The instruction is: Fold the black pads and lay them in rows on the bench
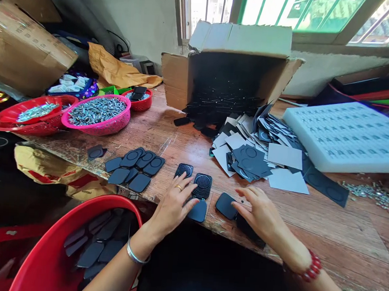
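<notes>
My left hand point(175, 201), a ring on one finger, rests with fingers spread over a small group of black square parts near the table's front edge. Two of them, a ribbed part point(202, 185) and another ribbed part point(184, 170), show ring patterns; a smooth black piece point(197, 210) lies just below. To the right, my right hand point(258, 209) has thumb and fingers apart, its thumb at the edge of a smooth black square point(224, 205). Under that palm a dark piece point(248, 230) is partly hidden. Neither hand visibly grips anything.
Left of the hands lie several black squares point(140, 182). A red tub point(55, 238) of black parts stands front left. Behind are a pink basket point(95, 129) of metal pieces, an open cardboard box point(175, 81), piled cards point(285, 155) and a white foam tray point(346, 164).
</notes>
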Tool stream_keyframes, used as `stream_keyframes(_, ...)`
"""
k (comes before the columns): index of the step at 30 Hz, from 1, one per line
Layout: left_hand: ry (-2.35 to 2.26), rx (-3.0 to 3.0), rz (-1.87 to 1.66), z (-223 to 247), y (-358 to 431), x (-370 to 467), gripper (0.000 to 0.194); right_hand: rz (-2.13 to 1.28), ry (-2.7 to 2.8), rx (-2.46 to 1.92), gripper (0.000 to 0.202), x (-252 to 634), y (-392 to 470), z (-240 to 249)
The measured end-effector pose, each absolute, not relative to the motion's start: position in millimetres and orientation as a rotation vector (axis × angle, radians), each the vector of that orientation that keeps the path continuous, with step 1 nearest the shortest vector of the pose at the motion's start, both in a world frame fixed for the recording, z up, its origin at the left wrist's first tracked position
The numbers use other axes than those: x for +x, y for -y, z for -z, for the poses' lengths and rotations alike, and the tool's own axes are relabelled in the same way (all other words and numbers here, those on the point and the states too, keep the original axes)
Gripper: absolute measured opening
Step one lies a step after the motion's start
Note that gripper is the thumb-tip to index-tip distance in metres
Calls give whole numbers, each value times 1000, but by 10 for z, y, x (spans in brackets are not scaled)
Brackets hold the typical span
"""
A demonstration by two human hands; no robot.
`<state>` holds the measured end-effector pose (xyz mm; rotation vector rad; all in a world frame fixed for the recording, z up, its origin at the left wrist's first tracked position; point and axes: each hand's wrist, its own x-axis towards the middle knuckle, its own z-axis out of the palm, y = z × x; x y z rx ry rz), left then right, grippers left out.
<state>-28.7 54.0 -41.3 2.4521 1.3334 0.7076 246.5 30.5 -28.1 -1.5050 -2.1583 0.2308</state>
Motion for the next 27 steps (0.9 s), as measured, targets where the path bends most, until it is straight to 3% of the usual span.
stream_keyframes(3, -1269, 2585, -511, 366, -479, -138, 51, -361, 2177, -1609, 48, 2656, -78, 361)
stream_keyframes(5, -1266, 2596, -360, 356, -494, -79, 58, -423, 2215, -1657, 52, 2690, 20, 409)
stream_keyframes(14, -1225, 2543, -187, 297, -625, -104, 55, -448, 2603, -1313, 48, 2539, -262, -34)
stream_keyframes(19, -1220, 2565, -197, 341, -671, -131, 56, -336, 2774, -1071, 28, 2322, -529, -88)
stream_keyframes(25, -1255, 2632, -248, 267, -660, -4, 51, -588, 2345, -1017, 48, 2508, -596, 172)
stream_keyframes(27, -1214, 2656, -318, 237, -630, 124, 50, -589, 2035, -1173, 44, 2678, -615, 218)
